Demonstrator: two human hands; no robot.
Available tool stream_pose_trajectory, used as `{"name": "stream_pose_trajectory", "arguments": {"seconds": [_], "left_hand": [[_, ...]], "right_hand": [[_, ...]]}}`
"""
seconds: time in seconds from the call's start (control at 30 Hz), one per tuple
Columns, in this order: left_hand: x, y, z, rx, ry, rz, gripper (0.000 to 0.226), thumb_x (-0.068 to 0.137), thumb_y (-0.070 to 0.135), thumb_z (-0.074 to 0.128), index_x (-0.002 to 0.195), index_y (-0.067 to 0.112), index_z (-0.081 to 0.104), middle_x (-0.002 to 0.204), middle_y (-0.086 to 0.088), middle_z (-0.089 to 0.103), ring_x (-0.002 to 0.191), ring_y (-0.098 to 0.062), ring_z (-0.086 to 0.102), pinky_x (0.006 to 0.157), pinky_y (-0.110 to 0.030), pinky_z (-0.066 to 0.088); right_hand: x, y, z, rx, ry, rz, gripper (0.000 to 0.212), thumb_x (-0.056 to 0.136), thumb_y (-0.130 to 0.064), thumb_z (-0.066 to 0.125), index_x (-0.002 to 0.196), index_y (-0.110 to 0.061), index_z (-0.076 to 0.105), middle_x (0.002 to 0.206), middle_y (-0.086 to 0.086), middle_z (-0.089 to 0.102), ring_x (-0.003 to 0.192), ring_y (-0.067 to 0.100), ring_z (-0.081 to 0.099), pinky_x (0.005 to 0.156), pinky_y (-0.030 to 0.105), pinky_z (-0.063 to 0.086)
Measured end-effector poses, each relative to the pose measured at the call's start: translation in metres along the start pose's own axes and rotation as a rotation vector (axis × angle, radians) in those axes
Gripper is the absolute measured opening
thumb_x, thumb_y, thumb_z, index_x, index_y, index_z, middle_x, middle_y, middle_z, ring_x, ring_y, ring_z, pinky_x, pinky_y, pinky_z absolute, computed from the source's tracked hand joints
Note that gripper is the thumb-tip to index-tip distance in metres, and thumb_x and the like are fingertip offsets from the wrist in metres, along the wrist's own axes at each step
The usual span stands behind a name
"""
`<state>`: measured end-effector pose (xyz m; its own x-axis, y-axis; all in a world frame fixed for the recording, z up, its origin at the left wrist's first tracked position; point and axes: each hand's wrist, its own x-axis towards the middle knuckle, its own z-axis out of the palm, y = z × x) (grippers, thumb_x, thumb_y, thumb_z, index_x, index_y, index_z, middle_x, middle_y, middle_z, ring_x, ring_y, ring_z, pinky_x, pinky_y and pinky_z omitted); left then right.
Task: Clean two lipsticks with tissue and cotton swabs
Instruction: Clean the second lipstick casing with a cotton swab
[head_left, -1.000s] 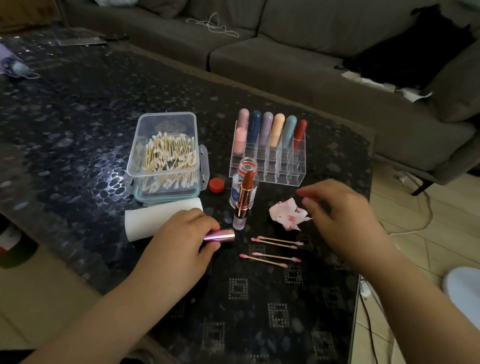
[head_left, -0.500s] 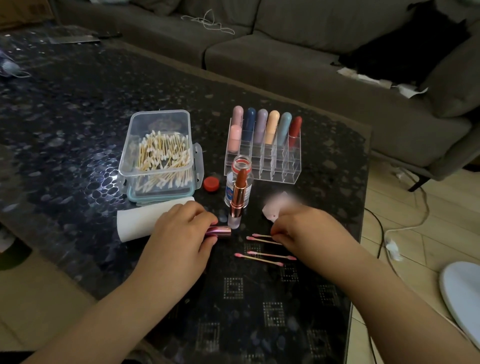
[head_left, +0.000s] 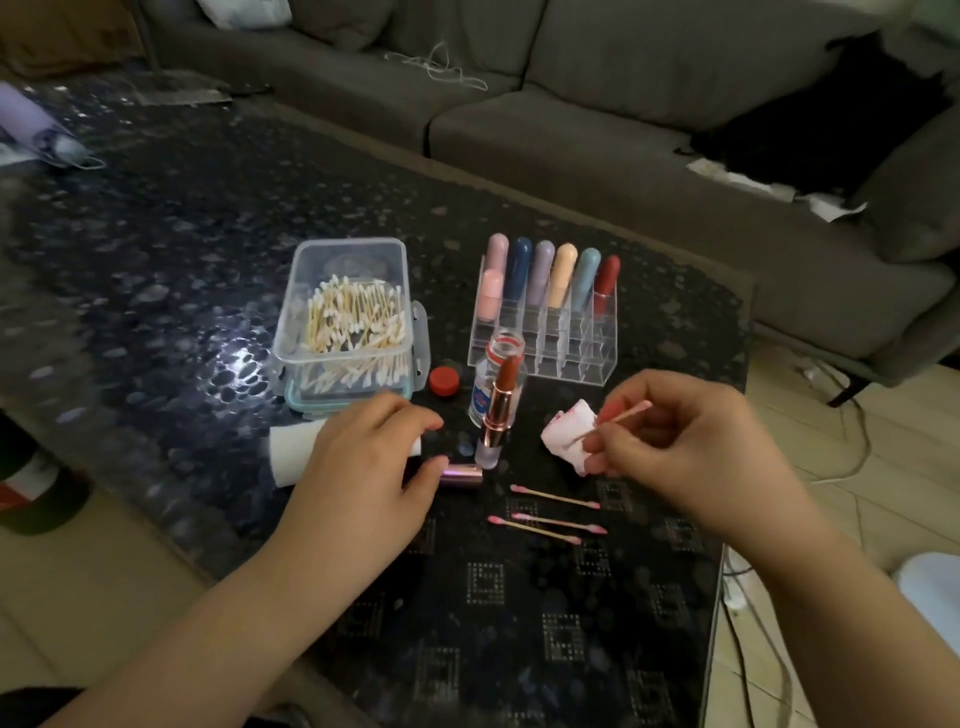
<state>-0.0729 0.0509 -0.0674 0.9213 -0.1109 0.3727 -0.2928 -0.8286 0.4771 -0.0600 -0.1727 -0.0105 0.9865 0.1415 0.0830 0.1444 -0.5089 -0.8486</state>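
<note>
An open lipstick (head_left: 500, 410) with a brown-red tip and rose-gold case stands upright mid-table. Just left of its base lies its pink metallic cap (head_left: 464, 475), and my left hand (head_left: 369, 467) holds the cap's left end with thumb and curled fingers. My right hand (head_left: 691, 447) is raised right of the lipstick. It pinches a pink-stained cotton swab (head_left: 623, 414) and also holds a crumpled, stained tissue (head_left: 563, 434). Three used swabs (head_left: 556, 500) lie on the table below the lipstick.
A clear box of clean cotton swabs (head_left: 348, 327) stands at the back left, a white tissue roll (head_left: 291, 454) under my left hand. A small glass bottle (head_left: 485, 382) and its red cap (head_left: 444, 379) sit behind the lipstick. An acrylic organizer (head_left: 550, 358) holds several lipsticks. The table edge (head_left: 724, 519) is at the right.
My right hand reached down to the tissue and swabs, then lifted one used swab together with the stained tissue. My left hand stayed on the cap.
</note>
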Motion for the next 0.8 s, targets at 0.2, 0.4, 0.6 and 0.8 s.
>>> {"name": "stream_pose_trajectory", "arguments": {"seconds": [0.2,0.4,0.6,0.8], "left_hand": [[0.005,-0.001,-0.023,-0.116,0.012,-0.087,0.021,0.076,0.019,0.071,0.096,0.02,0.064,0.085,0.012,0.055,0.076,-0.005,0.048,0.071,-0.013,0.037],[0.027,0.003,-0.037,-0.144,-0.033,-0.101,0.018,0.08,0.021,0.067,0.098,0.02,0.063,0.089,0.01,0.058,0.084,-0.005,0.051,0.075,-0.016,0.04],[0.052,0.0,-0.031,-0.155,-0.098,-0.158,0.021,0.082,0.015,0.065,0.102,0.02,0.061,0.091,0.01,0.056,0.089,-0.008,0.054,0.072,-0.015,0.036],[0.077,0.006,-0.009,-0.195,-0.298,-0.115,0.046,0.077,0.018,0.071,0.12,0.023,0.052,0.106,0.006,0.061,0.09,-0.005,0.052,0.079,-0.018,0.042]], "right_hand": [[-0.001,-0.043,0.0,0.184,0.026,-0.022,0.011,0.082,0.006,0.061,0.078,-0.005,0.064,0.072,0.006,0.074,0.065,0.014,0.072,0.061,0.02,0.057],[0.025,-0.067,-0.01,-0.123,0.175,-0.078,0.012,0.085,-0.016,0.064,0.082,-0.026,0.069,0.07,-0.007,0.068,0.058,-0.005,0.061,0.05,0.006,0.046],[0.053,-0.059,-0.008,-0.406,0.081,-0.092,0.012,0.087,-0.02,0.063,0.089,-0.03,0.069,0.081,-0.018,0.06,0.071,-0.001,0.059,0.058,0.008,0.046],[0.073,-0.05,0.002,-0.586,-0.048,-0.171,0.014,0.087,-0.018,0.062,0.096,-0.025,0.071,0.075,-0.024,0.053,0.071,-0.002,0.056,0.061,0.006,0.042]]}}
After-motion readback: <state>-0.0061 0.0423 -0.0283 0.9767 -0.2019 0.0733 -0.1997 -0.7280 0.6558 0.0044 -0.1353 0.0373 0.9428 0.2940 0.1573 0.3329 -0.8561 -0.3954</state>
